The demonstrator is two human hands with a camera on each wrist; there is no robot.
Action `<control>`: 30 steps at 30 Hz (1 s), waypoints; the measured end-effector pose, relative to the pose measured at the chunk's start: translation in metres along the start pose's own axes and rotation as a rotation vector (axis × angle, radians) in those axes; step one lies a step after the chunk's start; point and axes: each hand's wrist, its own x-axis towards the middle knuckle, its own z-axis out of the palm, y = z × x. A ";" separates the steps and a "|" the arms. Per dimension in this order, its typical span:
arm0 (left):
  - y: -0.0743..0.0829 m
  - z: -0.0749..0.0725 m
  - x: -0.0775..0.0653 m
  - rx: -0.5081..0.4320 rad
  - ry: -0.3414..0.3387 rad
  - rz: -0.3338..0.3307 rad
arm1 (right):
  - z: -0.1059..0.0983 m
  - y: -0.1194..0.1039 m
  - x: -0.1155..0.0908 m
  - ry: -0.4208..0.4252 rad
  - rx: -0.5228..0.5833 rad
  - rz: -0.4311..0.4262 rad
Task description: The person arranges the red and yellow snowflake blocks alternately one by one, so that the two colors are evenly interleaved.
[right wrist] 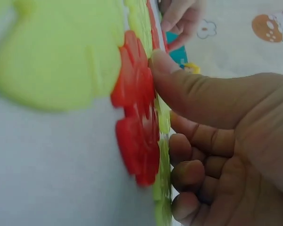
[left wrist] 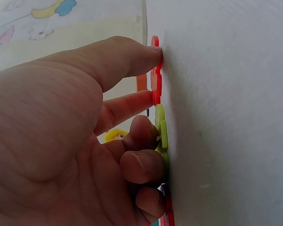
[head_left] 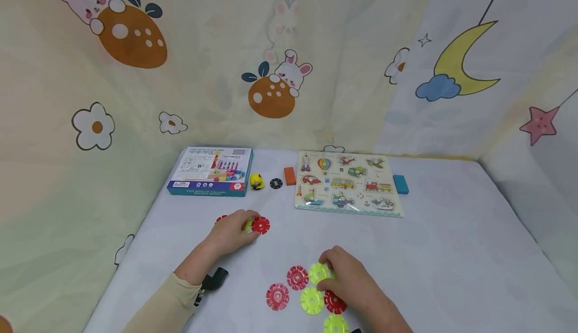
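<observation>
My left hand (head_left: pixel 231 233) pinches a red notched disc (head_left: pixel 260 225) at its edges between thumb and index finger, low over the white table. Beneath its other fingers are yellow-green discs (left wrist: pixel 163 134), and part of another red disc (head_left: pixel 221 218) shows behind the knuckles. My right hand (head_left: pixel 349 279) has thumb and forefinger around a yellow-green notched disc (head_left: pixel 318 273) in the near group. Around that hand lie two red discs (head_left: pixel 277 297) to the left, a yellow-green disc (head_left: pixel 312 301), a darker red disc (head_left: pixel 335 303) partly under the hand, and another yellow-green disc (head_left: pixel 336 324).
Along the back stand a flat boxed set (head_left: pixel 212 170), a small yellow figure (head_left: pixel 256 181), a black round chip (head_left: pixel 276 183), an orange block (head_left: pixel 290 176), a vehicle picture board (head_left: pixel 347 185) and a blue block (head_left: pixel 400 184). A printed cloth wall (head_left: pixel 207 72) rises behind.
</observation>
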 end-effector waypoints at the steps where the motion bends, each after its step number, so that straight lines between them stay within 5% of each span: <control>1: 0.000 0.001 0.000 -0.002 -0.001 -0.001 | 0.000 -0.002 0.001 -0.004 0.001 0.017; 7: -0.002 0.004 -0.002 -0.009 -0.005 -0.008 | -0.004 -0.007 0.005 -0.021 0.078 0.075; 20: -0.002 -0.003 0.003 0.005 0.004 0.003 | -0.041 -0.030 0.033 -0.022 0.242 -0.097; 30: 0.002 -0.002 -0.001 -0.012 -0.007 -0.032 | -0.018 -0.052 0.082 0.028 0.255 -0.072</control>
